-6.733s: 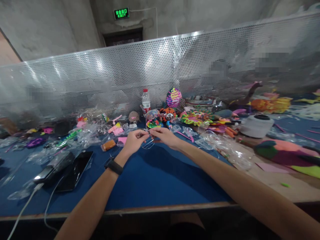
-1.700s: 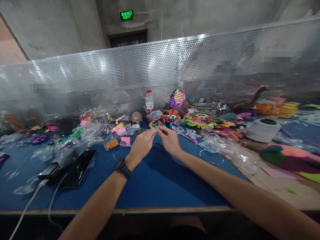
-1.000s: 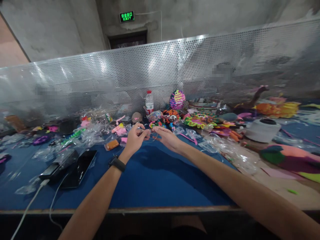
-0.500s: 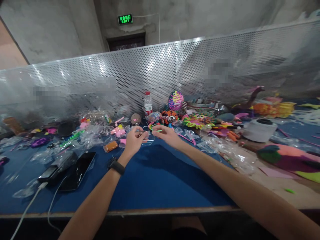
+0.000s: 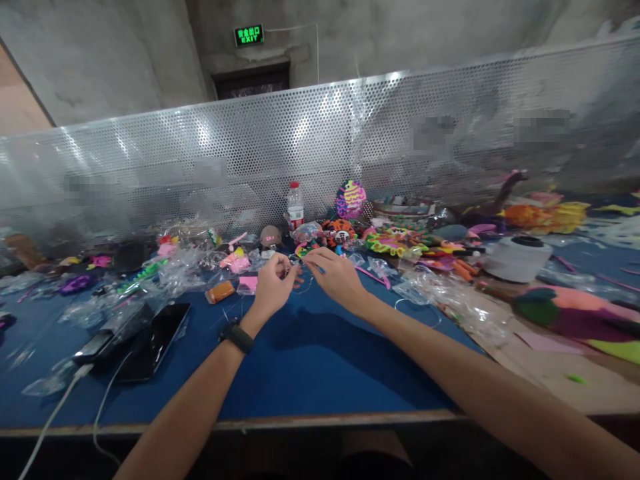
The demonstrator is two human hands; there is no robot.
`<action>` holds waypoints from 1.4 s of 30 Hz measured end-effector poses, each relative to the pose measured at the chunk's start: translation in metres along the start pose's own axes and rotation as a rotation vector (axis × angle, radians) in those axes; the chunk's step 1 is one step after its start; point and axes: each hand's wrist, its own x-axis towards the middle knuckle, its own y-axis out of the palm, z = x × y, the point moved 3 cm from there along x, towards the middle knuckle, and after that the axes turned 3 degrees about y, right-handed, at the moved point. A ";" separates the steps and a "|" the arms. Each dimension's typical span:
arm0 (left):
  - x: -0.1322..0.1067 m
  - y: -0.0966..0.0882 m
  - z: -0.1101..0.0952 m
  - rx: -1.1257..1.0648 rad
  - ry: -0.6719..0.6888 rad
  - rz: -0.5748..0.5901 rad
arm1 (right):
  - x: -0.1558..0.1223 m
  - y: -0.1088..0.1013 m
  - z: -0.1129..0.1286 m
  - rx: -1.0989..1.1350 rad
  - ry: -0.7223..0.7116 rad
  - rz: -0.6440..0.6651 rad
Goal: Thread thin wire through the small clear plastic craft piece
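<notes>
Over the middle of the blue-covered work table [image 5: 300,363], both of the person's hands are raised a little off the cloth, their fingertips meeting. The left hand [image 5: 271,288], with a black band [image 5: 239,338] on its wrist, is curled, thumb and forefinger pinched together. The right hand [image 5: 338,277] reaches in from the other side, its fingertips also pressed together. Between the two pinches runs a thin clear strand [image 5: 300,266]; it is so fine that I can barely make it out, and it sits right at the fingertips, not in either palm, hanging above the cloth rather than lying on it.

To the left of the left forearm lies a flat black phone [image 5: 153,339] with a white cable [image 5: 53,410] near it. A small orange block [image 5: 220,291] sits just beyond the left hand. Farther back stand a clear plastic bottle with a red cap [image 5: 295,204] and a heap of bright craft shapes [image 5: 395,241], all before a perforated metal screen [image 5: 350,143]. To the right sit crumpled clear plastic bags [image 5: 450,299] and a white roll [image 5: 515,257].
</notes>
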 end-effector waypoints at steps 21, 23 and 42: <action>0.006 -0.003 0.003 -0.260 -0.159 0.013 | -0.001 -0.004 0.008 0.189 0.173 -0.172; 0.005 -0.001 0.000 -0.222 -0.097 -0.006 | -0.001 -0.006 0.009 0.197 0.159 -0.212; 0.005 -0.003 0.000 -0.202 -0.063 -0.008 | -0.002 0.027 -0.024 0.974 0.779 0.095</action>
